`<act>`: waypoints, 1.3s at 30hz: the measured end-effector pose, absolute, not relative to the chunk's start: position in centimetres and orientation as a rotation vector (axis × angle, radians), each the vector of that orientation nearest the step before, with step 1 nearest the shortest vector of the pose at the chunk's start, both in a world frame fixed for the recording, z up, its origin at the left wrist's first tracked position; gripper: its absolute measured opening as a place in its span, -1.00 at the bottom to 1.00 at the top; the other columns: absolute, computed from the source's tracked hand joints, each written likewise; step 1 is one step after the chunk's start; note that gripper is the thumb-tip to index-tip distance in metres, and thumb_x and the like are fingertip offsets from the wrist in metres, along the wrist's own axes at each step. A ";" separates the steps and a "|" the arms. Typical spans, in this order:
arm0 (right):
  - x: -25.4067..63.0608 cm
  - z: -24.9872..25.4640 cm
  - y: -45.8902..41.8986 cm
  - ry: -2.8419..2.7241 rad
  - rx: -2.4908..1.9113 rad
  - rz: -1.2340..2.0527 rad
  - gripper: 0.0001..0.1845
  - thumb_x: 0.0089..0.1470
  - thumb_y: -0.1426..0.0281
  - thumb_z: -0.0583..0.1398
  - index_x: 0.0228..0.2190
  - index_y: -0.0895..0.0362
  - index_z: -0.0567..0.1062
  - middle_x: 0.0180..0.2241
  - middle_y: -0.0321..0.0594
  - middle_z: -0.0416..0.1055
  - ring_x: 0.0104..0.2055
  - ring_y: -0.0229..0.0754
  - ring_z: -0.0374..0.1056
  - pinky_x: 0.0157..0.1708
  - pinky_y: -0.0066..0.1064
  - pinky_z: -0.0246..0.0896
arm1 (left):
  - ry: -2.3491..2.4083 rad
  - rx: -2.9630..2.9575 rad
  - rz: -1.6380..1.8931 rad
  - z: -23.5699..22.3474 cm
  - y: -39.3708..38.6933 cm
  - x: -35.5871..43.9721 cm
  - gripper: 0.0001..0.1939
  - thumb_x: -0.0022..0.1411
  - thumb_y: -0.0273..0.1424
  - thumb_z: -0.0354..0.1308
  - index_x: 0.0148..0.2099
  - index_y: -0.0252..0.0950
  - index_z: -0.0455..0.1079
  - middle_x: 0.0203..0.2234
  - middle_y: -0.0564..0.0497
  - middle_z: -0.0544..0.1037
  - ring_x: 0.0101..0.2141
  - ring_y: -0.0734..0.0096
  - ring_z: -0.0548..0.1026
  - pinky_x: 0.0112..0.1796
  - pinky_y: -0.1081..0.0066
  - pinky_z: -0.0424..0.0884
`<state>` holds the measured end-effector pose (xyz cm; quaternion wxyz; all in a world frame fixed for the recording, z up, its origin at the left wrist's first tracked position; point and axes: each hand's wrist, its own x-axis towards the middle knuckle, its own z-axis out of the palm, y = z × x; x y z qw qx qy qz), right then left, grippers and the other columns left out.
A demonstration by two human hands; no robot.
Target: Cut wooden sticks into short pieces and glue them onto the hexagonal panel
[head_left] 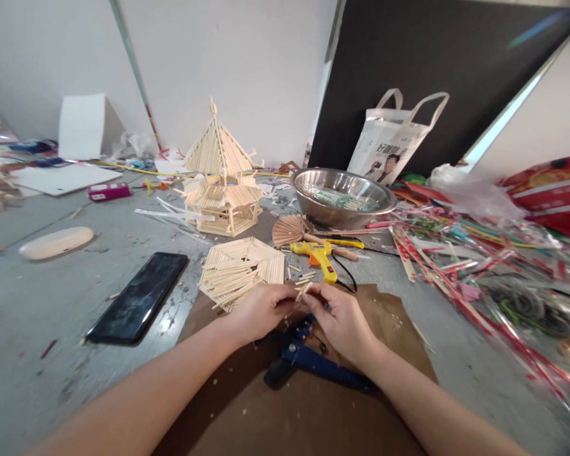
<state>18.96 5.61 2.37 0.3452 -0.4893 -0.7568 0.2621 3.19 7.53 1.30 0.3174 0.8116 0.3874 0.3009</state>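
My left hand point(260, 310) and my right hand point(341, 320) meet over a brown paper sheet point(266, 405), both pinched on small wooden sticks point(303, 292). Blue-handled pliers point(313, 362) lie on the paper just under my hands. A hexagonal panel of wooden sticks point(241, 266) with loose sticks piled on it lies just beyond my left hand. A yellow glue gun point(319, 254) rests beyond my right hand. Farther back stands a pagoda model of sticks point(221, 180).
A black phone point(139, 296) lies at the left, a pale oval case point(56, 243) beyond it. A steel bowl point(342, 196) sits at the back, a white tote bag point(393, 142) behind it. Red chopstick wrappers and plastic point(479, 266) litter the right side. A small stick fan point(291, 229) lies near the bowl.
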 end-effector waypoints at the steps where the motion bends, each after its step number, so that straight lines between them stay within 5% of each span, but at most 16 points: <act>1: 18.9 2.3 5.6 -1.968 -1.274 0.676 -0.83 0.02 0.40 0.00 -0.41 0.13 0.37 -0.44 -0.28 0.37 -0.39 -0.29 0.28 -0.37 -0.49 0.13 | 1.037 2.150 0.798 1.2 7.5 3.2 -0.82 0.06 -0.42 -0.05 -0.34 -0.26 0.38 -0.51 0.04 0.46 -0.48 0.48 0.37 -0.46 0.57 0.20; 24: 18.7 1.9 6.0 -1.992 -1.192 0.652 -0.82 -0.02 0.43 0.05 -0.47 0.11 0.46 -0.44 -0.27 0.39 -0.36 -0.30 0.28 -0.34 -0.48 0.16 | 1.122 2.179 0.739 0.7 7.3 3.3 -0.79 0.09 -0.42 -0.10 -0.41 -0.33 0.36 -0.61 0.07 0.42 -0.57 0.57 0.32 -0.51 0.60 0.19; 30: 19.2 2.2 6.0 -1.967 -1.266 0.663 -0.78 -0.01 0.39 0.04 -0.29 0.09 0.41 -0.31 -0.26 0.39 -0.27 -0.27 0.28 -0.26 -0.44 0.14 | 1.102 1.606 0.915 1.3 8.4 2.7 -0.74 0.03 -0.26 -0.01 -0.48 -0.38 0.29 -0.61 0.06 0.40 -0.55 0.53 0.35 -0.51 0.54 0.27; 39: 18.9 2.8 5.4 -2.208 -1.333 0.787 -0.76 0.02 0.33 -0.02 -0.33 0.08 0.41 -0.36 -0.28 0.39 -0.33 -0.26 0.28 -0.32 -0.44 0.12 | 0.898 1.064 0.981 1.8 8.5 2.6 -0.76 -0.07 -0.25 0.11 -0.44 -0.37 0.30 -0.56 0.05 0.45 -0.50 0.47 0.42 -0.40 0.39 0.38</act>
